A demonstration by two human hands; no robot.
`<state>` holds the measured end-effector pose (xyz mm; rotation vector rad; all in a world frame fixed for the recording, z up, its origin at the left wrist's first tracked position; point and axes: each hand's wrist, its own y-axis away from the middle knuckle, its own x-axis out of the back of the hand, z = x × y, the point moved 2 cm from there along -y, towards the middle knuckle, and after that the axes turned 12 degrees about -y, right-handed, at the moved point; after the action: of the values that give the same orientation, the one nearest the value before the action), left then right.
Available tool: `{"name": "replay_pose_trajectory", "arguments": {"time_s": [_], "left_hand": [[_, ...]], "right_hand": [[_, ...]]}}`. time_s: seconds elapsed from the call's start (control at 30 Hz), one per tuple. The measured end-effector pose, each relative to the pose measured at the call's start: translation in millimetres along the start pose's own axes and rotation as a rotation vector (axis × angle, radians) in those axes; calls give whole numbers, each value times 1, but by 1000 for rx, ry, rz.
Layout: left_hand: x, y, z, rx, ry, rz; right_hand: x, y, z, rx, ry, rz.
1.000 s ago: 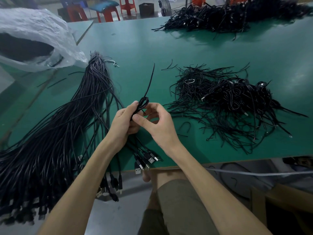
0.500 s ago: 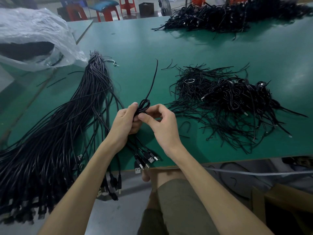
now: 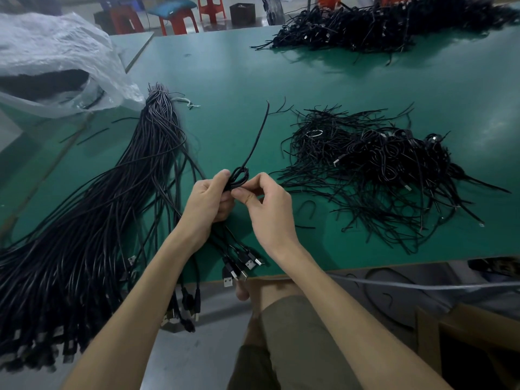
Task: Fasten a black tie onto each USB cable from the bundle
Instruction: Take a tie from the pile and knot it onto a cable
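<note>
Thin black tie [image 3: 257, 136] swings its tail rightward.
Left grip [image 3: 206, 204] clasps coiled black USB cable [image 3: 238, 180]; right grip [image 3: 270, 212] pinches tie; a slack pinch risks unwinding.

The flat green table [image 3: 225, 74] with a pale wooden front edge carries a long bundle of black USB cables [image 3: 112, 206] on its left. A tangled pile of thin black ties and coiled cables [image 3: 380, 170] lies right of centre. A second black cable heap [image 3: 365, 32] sits at the far edge, and a crumpled clear plastic bag [image 3: 56, 52] at far left.

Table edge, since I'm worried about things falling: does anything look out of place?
Yes. Plugs of the cable bundle hang over the near edge of the table, and a few loose ties lie scattered beside it.
</note>
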<state>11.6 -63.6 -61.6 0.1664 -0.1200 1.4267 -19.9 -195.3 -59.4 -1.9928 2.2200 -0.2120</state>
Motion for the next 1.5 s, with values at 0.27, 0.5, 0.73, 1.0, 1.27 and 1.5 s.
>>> {"name": "replay_pose_trajectory", "arguments": {"time_s": [0.27, 0.5, 0.73, 1.0, 1.27, 1.5], "left_hand": [[6, -1, 0, 13, 58, 38], [7, -1, 2, 60, 120, 74], [6, 0, 7, 38, 55, 133], [3, 0, 1, -102, -141, 27], [8, -1, -3, -119, 105, 35], [10, -1, -4, -222, 68, -28]], "right_hand": [[-14, 13, -9, 275, 405, -73], [-14, 10, -9, 283, 337, -142], [-17, 11, -14, 367, 431, -109], [10, -7, -13, 228, 411, -149], [24, -26, 1, 196, 417, -94], [23, -23, 1, 252, 512, -163]]}}
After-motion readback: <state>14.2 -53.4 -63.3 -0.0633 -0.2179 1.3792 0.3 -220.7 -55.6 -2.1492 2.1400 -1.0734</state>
